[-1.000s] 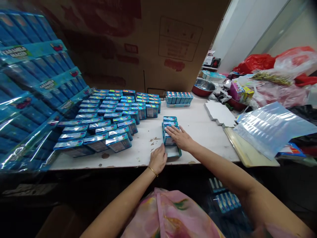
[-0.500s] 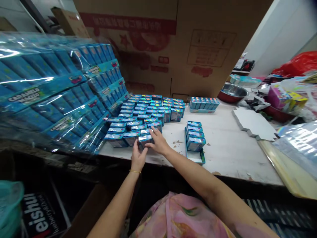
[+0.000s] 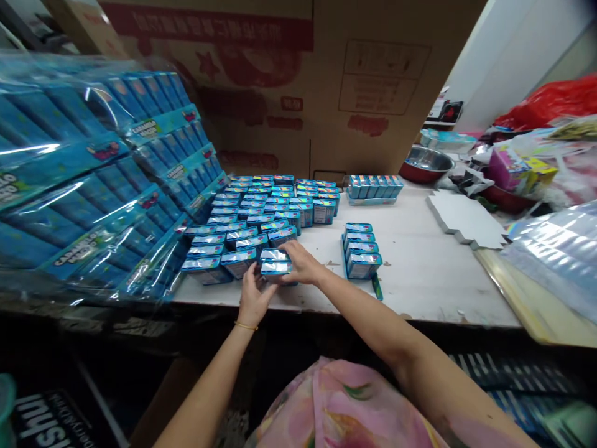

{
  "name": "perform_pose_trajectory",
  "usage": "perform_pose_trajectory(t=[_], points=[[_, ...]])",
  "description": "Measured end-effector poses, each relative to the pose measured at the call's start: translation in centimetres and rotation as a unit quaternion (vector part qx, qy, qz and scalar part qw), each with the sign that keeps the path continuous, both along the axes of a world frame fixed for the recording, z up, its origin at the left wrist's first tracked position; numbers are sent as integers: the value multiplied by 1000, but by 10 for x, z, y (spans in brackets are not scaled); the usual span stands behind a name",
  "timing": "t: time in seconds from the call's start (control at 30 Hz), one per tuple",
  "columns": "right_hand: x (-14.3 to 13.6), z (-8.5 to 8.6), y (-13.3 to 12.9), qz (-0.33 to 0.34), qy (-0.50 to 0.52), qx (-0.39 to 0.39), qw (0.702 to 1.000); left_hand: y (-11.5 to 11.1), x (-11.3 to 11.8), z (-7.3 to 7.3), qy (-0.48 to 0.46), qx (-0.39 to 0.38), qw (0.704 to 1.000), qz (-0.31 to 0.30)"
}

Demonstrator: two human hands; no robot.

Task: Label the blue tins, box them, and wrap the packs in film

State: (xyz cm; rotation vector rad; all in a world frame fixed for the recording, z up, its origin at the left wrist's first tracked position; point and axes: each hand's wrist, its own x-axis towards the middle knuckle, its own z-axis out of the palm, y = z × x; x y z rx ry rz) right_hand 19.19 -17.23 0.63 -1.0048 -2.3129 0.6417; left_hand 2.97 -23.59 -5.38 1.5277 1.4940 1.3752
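Observation:
Many small blue boxes point(image 3: 242, 235) stand in close rows on the white table point(image 3: 410, 249). At their front right, my right hand point(image 3: 301, 264) grips two of the blue boxes point(image 3: 276, 266), thumb at the near side and fingers at the far side. My left hand point(image 3: 254, 295), with a thin gold bracelet at the wrist, is at the left of that pair; its fingers are curved apart, the fingertips by a neighbouring box. Right of my hands, a blue tray point(image 3: 377, 287) holds several upright boxes point(image 3: 364, 264) and has a bare front end.
Plastic-wrapped stacks of blue cartons point(image 3: 93, 186) rise at the left. A big cardboard box point(image 3: 321, 81) stands behind. A filled tray point(image 3: 373, 190) is at the back; white flat card point(image 3: 466, 218), a metal bowl point(image 3: 426, 165) and plastic bags point(image 3: 559, 261) lie right.
The two boxes at the front right have shifted slightly out from the rows, with my right hand round them. My left hand's fingers have spread a little. The camera view has shifted too.

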Motion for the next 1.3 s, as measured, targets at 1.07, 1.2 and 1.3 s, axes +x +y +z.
perform_pose_trajectory(t=[1.07, 1.2, 1.3], points=[[194, 30, -114, -122, -178, 125, 968, -50, 169, 0, 76, -47, 985, -147], [189, 50, -106, -120, -264, 85, 953, -52, 166, 0, 75, -36, 986, -143], [186, 58, -105, -128, -312, 73, 938, -51, 166, 0, 81, -1, 984, -158]])
